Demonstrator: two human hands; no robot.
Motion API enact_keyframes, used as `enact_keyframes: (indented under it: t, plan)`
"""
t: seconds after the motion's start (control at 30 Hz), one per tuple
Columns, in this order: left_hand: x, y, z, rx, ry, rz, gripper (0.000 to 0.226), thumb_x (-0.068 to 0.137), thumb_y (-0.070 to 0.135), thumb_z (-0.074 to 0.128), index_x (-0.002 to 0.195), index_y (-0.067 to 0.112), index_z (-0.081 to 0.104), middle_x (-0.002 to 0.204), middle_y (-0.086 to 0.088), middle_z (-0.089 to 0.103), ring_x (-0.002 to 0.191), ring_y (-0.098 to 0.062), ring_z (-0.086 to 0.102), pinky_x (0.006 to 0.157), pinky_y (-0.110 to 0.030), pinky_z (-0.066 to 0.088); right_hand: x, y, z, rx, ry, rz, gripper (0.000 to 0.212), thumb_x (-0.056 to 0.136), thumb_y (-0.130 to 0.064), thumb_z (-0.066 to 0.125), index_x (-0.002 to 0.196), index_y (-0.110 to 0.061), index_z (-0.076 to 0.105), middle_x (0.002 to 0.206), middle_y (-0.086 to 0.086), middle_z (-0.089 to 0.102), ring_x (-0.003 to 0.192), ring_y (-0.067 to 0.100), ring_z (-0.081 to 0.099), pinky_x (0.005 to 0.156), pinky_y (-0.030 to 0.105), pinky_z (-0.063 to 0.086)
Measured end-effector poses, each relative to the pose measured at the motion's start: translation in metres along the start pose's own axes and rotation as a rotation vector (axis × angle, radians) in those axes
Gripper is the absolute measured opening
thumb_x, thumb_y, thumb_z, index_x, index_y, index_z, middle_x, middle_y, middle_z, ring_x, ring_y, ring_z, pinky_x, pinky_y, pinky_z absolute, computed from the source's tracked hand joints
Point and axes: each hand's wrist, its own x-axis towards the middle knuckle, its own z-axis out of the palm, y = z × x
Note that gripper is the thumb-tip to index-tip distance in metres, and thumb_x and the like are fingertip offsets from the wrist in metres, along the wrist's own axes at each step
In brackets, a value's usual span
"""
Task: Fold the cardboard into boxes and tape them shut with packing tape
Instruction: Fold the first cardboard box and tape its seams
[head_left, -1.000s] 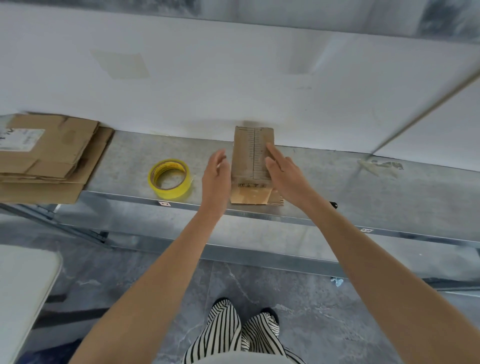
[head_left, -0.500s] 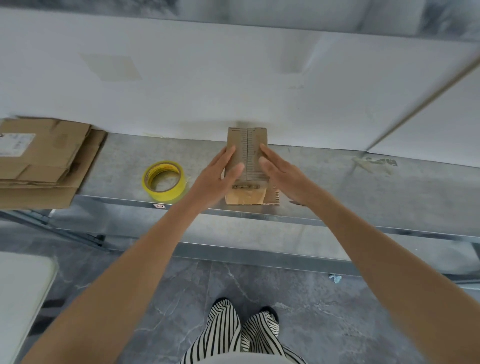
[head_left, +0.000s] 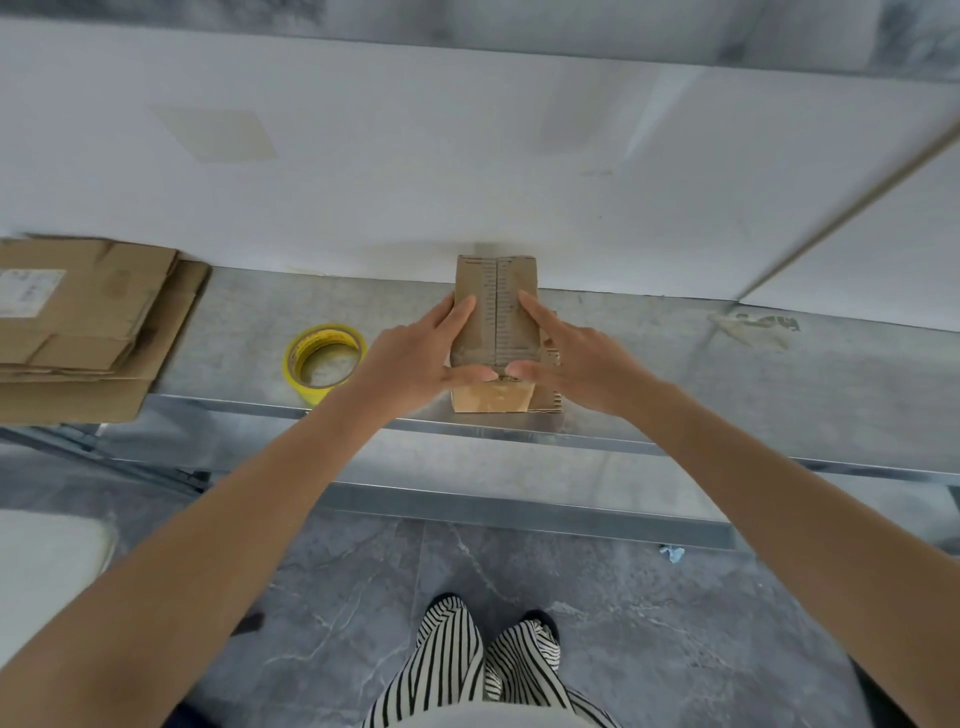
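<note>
The small cardboard box (head_left: 496, 312) is tan-brown, with dark print down its middle, perhaps a ruled scale. The tape roll (head_left: 323, 364) is yellow. The flattened cardboard stack (head_left: 88, 322) is brown and carries a white label (head_left: 28, 293). The floor (head_left: 623, 597) is grey and veined, and the trousers (head_left: 467, 670) are striped black and white.

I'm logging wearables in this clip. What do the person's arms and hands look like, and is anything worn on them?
The left hand and the right hand are bare: no gloves, rings or watch show. The left forearm and the right forearm are bare too, with no sleeve in view. Below them are black-and-white striped trousers.
</note>
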Motion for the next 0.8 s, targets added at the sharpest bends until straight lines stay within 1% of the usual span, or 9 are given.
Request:
enact_keyframes:
  t: [0.1, 0.27, 0.37, 0.47, 0.53, 0.6, 0.67, 0.73, 0.8]
  plan:
    - [0.0, 0.0, -0.003, 0.02, -0.004, 0.01, 0.092, 0.082, 0.066, 0.048, 0.152, 0.02, 0.01, 0.159, 0.007, 0.011, 0.118, -0.025, 0.052, 0.089, -0.037, 0.043, 0.002, 0.003, 0.001, -0.06, 0.002, -0.02, 0.093, 0.082, -0.066, 0.049, 0.15, -0.034, -0.006, 0.143, 0.004, 0.046, 0.118, 0.027, 0.052, 0.098, 0.04, 0.041]
    - [0.0, 0.001, -0.005, 0.042, -0.003, 0.005, 0.093, 0.082, 0.066, 0.051, 0.152, 0.021, 0.01, 0.159, 0.008, 0.011, 0.113, -0.024, 0.055, 0.085, -0.034, 0.042, 0.004, 0.005, 0.004, -0.152, 0.038, -0.032, 0.103, 0.077, -0.07, 0.053, 0.15, -0.031, -0.007, 0.139, 0.004, 0.049, 0.106, 0.025, 0.058, 0.087, 0.037, 0.046]
    - [-0.003, -0.001, -0.002, 0.02, -0.021, 0.01, 0.099, 0.08, 0.069, 0.051, 0.152, 0.023, 0.002, 0.16, 0.01, 0.002, 0.118, -0.022, 0.053, 0.085, -0.034, 0.044, 0.003, 0.003, 0.004, -0.122, 0.035, -0.036, 0.106, 0.077, -0.064, 0.06, 0.15, -0.03, -0.01, 0.144, 0.003, 0.043, 0.109, 0.025, 0.056, 0.086, 0.035, 0.046]
    - [-0.012, 0.002, 0.009, -0.283, -0.035, -0.051, 0.092, 0.083, 0.071, 0.043, 0.151, 0.032, -0.005, 0.158, 0.019, -0.005, 0.132, -0.017, 0.042, 0.098, -0.039, 0.042, -0.004, -0.002, 0.006, 0.051, 0.036, -0.03, 0.108, 0.078, -0.05, 0.069, 0.15, -0.029, -0.009, 0.155, -0.002, 0.023, 0.127, 0.022, 0.044, 0.101, 0.039, 0.041]
    - [-0.015, 0.009, 0.014, -0.489, -0.015, -0.1, 0.078, 0.088, 0.065, 0.031, 0.151, 0.034, -0.003, 0.159, 0.017, -0.001, 0.138, -0.012, 0.031, 0.11, -0.039, 0.032, -0.01, -0.005, 0.013, 0.254, 0.068, -0.013, 0.104, 0.081, -0.046, 0.068, 0.151, -0.03, -0.006, 0.156, -0.007, 0.018, 0.136, 0.018, 0.034, 0.109, 0.039, 0.034]
    - [-0.016, 0.016, 0.016, -0.644, 0.001, -0.132, 0.064, 0.098, 0.051, 0.03, 0.151, 0.034, 0.001, 0.159, 0.014, 0.005, 0.14, -0.006, 0.023, 0.112, -0.029, 0.022, -0.015, -0.01, 0.023, 0.495, 0.099, 0.006, 0.087, 0.088, -0.047, 0.058, 0.151, -0.03, 0.001, 0.15, -0.011, 0.027, 0.133, 0.017, 0.038, 0.11, 0.039, 0.034]
    - [-0.016, 0.02, 0.016, -0.779, 0.027, -0.162, 0.056, 0.101, 0.039, 0.033, 0.151, 0.033, 0.009, 0.158, 0.012, 0.015, 0.14, -0.004, 0.022, 0.109, -0.023, 0.019, -0.017, -0.016, 0.033, 0.746, 0.199, 0.05, 0.067, 0.095, -0.042, 0.049, 0.151, -0.029, 0.014, 0.138, -0.01, 0.041, 0.118, 0.013, 0.052, 0.104, 0.036, 0.043]
    - [-0.015, 0.021, 0.016, -0.893, 0.054, -0.196, 0.052, 0.101, 0.033, 0.038, 0.15, 0.034, 0.019, 0.15, 0.014, 0.03, 0.133, -0.003, 0.034, 0.107, -0.021, 0.026, -0.014, -0.021, 0.04, 0.881, 0.333, 0.121, 0.054, 0.097, -0.034, 0.047, 0.148, -0.027, 0.028, 0.134, -0.005, 0.051, 0.107, 0.007, 0.058, 0.097, 0.033, 0.049]
    - [-0.014, 0.018, 0.017, -0.954, 0.067, -0.231, 0.047, 0.101, 0.032, 0.04, 0.147, 0.036, 0.028, 0.135, 0.018, 0.042, 0.114, 0.005, 0.046, 0.098, -0.016, 0.031, -0.01, -0.021, 0.045, 0.893, 0.406, 0.142, 0.049, 0.098, -0.03, 0.046, 0.146, -0.024, 0.033, 0.131, -0.003, 0.055, 0.107, 0.008, 0.058, 0.094, 0.034, 0.051]
